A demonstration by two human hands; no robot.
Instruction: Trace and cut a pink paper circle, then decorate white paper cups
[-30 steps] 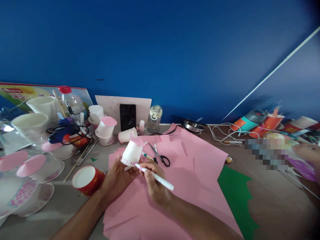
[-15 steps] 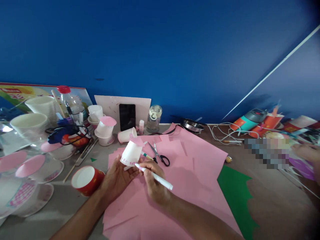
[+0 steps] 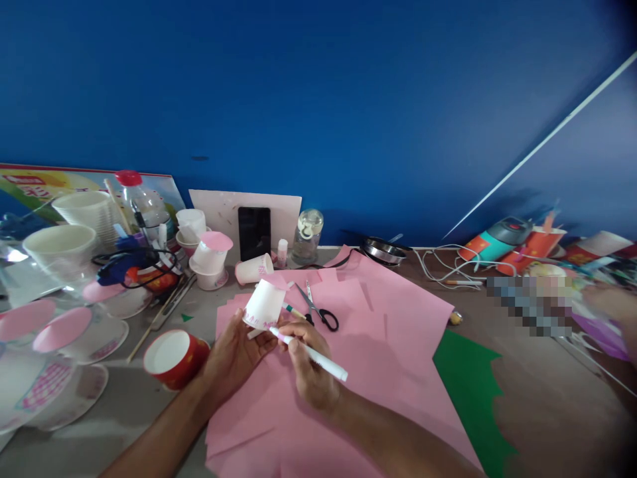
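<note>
My left hand (image 3: 237, 353) holds a white paper cup (image 3: 265, 305) upside down and tilted, with pink paper on its top and pink marks along its rim. In my right hand (image 3: 311, 368) is a white marker pen (image 3: 321, 362), its tip at the cup's rim. Both hands are above overlapping sheets of pink paper (image 3: 358, 405). Just behind them lie black-handled scissors (image 3: 326, 317), partly spread. A red paper cup (image 3: 174, 358) with a white inside stands left of my left forearm.
Decorated cups with pink tops (image 3: 62, 328) and stacked white cups (image 3: 60, 245) crowd the left. Along the wall stand a phone (image 3: 254, 232), a glue stick (image 3: 282, 252) and a glass jar (image 3: 307, 237). Green paper (image 3: 465, 385) lies right; another person's hand (image 3: 610, 305) is at the far right.
The marker has shifted very slightly to the right along the cup's rim. My left hand keeps its hold on the cup. The other person's hand at the far right has moved and is blurred.
</note>
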